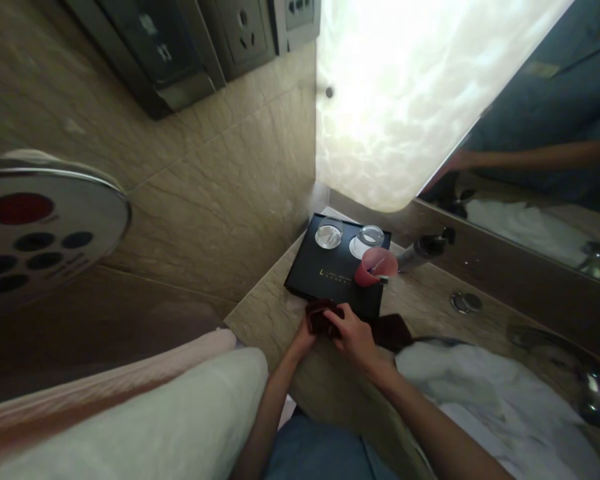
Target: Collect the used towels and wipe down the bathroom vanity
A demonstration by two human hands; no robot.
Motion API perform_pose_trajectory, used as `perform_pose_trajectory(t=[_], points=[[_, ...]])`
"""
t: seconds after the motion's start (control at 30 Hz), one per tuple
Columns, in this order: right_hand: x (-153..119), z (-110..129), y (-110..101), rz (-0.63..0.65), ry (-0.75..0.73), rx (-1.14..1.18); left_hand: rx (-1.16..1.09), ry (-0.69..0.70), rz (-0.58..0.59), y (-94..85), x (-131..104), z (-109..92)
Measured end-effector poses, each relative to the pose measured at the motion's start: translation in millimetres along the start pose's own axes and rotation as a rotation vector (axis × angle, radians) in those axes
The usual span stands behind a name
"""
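Bunching between both hands' grip, dark cloth (321, 316) touches black tray (310, 270).

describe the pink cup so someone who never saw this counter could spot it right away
Find the black tray in the counter's back corner, under the glowing wall panel. The pink cup sits at its right edge, the only coloured vessel beside two clear glasses.

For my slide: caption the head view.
Both hands, left hand and right hand, grip a dark cloth beside a black tray.
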State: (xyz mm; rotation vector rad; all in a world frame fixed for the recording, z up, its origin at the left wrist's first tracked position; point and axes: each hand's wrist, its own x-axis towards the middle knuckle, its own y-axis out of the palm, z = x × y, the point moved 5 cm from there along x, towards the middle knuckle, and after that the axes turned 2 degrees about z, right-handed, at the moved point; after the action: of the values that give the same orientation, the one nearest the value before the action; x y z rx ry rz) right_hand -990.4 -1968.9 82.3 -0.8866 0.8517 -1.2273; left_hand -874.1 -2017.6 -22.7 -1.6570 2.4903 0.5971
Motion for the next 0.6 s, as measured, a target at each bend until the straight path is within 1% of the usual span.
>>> perform_pose_trajectory(t=[0.07, 0.13, 0.2, 0.23, 0.27, 0.3, 0.37, 0.4, 0.43, 0.5, 0.57, 0.6], points=[[-2, -9, 8, -0.041, 0.001, -0.042, -0.027, -0.033, 0.02, 1.3, 3, 2], [-15, -25, 6, -0.141, 0.013, -0.032, -0.03, -0.09, 0.015, 1.2, 8, 8], [-32, -43, -7, -0.221, 0.025, -0.034, -0.024, -0.115, -0.012, -0.3, 12, 16], [-40, -52, -16, -0.246, 0.058, -0.058, -0.031, -0.119, -0.022, -0.9, 14, 20], [-47, -61, -27, -0.26, 0.123, -0.108, -0.042, -0.123, -0.026, -1.2, 15, 23], [-52, -71, -37, -0.259, 0.219, -0.185, -0.049, -0.128, -0.031, -1.4, 15, 25], [-56, -88, -54, -0.219, 0.456, -0.355, -0.053, -0.134, -0.04, -1.6, 15, 27], [-54, -96, -59, -0.179, 0.56, -0.4, -0.053, -0.135, -0.044, -1.4, 15, 27], [-49, -102, -61, -0.129, 0.63, -0.395, -0.053, -0.135, -0.048, -1.0, 15, 26], [-32, -108, -54, -0.018, 0.685, -0.284, -0.054, -0.133, -0.059, 0.6, 16, 24], [-12, -109, -42, 0.077, 0.657, -0.213, -0.051, -0.134, -0.073, 2.5, 16, 21], [-3, -107, -37, 0.111, 0.635, -0.228, -0.047, -0.138, -0.082, 3.5, 17, 21]])
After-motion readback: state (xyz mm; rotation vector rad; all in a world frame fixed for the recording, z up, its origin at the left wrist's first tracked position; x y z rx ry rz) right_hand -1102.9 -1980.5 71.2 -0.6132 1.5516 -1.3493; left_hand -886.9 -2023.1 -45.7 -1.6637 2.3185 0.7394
